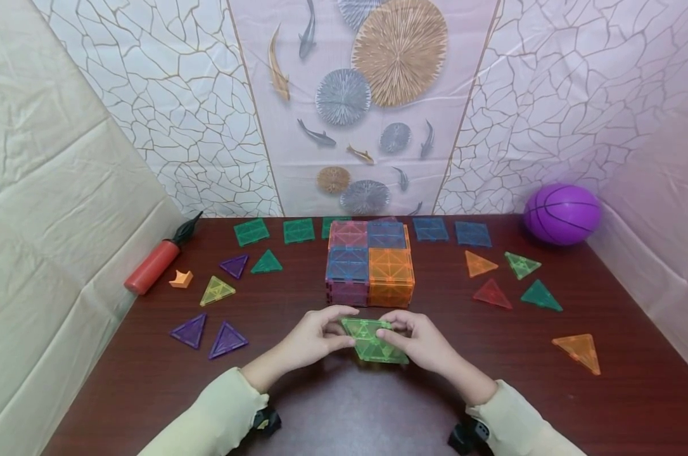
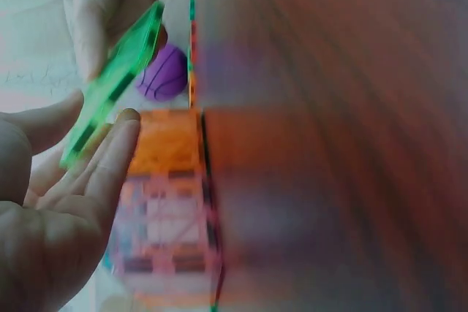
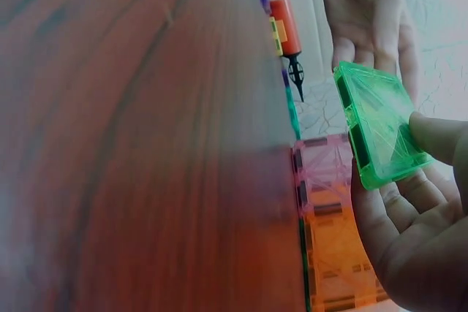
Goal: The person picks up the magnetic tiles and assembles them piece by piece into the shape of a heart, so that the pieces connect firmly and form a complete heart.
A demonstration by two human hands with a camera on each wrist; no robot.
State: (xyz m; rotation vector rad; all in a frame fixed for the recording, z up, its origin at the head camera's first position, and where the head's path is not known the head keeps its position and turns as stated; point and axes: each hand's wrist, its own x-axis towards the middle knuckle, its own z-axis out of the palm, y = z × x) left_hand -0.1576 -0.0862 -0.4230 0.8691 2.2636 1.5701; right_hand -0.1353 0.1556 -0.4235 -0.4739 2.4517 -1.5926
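A light green translucent square magnetic tile is held up between both hands, tilted, above the near middle of the table. My right hand grips its right side, thumb on the face and fingers behind. At the tile's left edge is my left hand, with the thumb tip at the near side and fingers reaching behind. In the left wrist view, the tile passes between the left thumb and fingers. Just beyond the hands stands a box of joined tiles, pink, blue, orange and purple.
Purple, yellow and green triangles lie at left, near an orange crown-shaped piece and a red pump. Orange, red and green triangles lie at right. Green squares and blue squares line the back; a purple ball sits at back right.
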